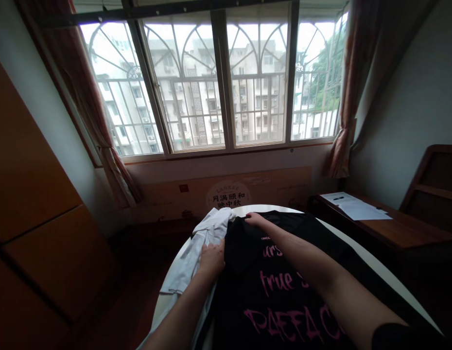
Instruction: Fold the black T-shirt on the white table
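Note:
A black T-shirt [244, 291] with pink lettering lies spread over a round white table [404, 296] in front of me. My left hand [212, 258] has its fingers curled at the shirt's left edge, where the cloth is folded over. Farther up, my right hand [255, 220] pinches the black cloth near the table's far rim, and my right forearm crosses above part of the lettering. Beside my left hand lies a crumpled white garment [207, 233], partly under the black shirt's left side. The fingertips of both hands are partly hidden.
On the right stands a wooden desk [404, 233] with white papers [364, 210] and a wooden chair [433, 180]. A printed cardboard panel [167, 197] leans below the barred window [255, 87]. An orange-brown cabinet [32, 194] stands at the left.

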### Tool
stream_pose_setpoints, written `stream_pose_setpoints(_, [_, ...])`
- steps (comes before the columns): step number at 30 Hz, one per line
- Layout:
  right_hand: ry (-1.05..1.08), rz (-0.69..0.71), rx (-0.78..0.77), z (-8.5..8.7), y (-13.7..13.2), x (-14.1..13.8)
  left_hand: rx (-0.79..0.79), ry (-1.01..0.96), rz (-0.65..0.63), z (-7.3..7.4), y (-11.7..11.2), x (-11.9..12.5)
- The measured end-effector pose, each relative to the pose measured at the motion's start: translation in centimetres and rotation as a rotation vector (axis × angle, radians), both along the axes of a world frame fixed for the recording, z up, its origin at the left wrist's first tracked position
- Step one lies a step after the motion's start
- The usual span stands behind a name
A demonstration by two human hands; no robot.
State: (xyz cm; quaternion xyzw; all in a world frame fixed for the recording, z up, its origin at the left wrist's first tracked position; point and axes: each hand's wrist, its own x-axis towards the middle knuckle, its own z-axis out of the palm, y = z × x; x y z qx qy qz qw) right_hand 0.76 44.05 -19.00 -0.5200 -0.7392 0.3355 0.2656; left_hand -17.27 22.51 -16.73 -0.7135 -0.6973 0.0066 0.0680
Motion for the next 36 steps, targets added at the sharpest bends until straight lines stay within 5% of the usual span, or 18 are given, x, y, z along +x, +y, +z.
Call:
stream_pose_setpoints(9, [0.116, 0.062, -0.169, -0.7, 2.5, -6.2, -0.029, -0.058, -0.039, -0.3, -0.3, 0.0])
stream_pose_setpoints(21, [0.325, 0.073, -0.287, -0.9, 3.5, -5.8, -0.012, -0.057, -0.056, 0.8, -1.1, 0.6])
stream_pose_setpoints(28, [0.335, 0.133, -0.163, -0.7, 3.6, -7.1, -0.02, -0.072, -0.038, 0.6, -1.0, 0.6])
stream_pose_setpoints(36, [0.039, 0.129, 0.071, -1.6, 2.7, -7.5, -0.006, -0.028, -0.033, -1.0, -1.0, 0.5])
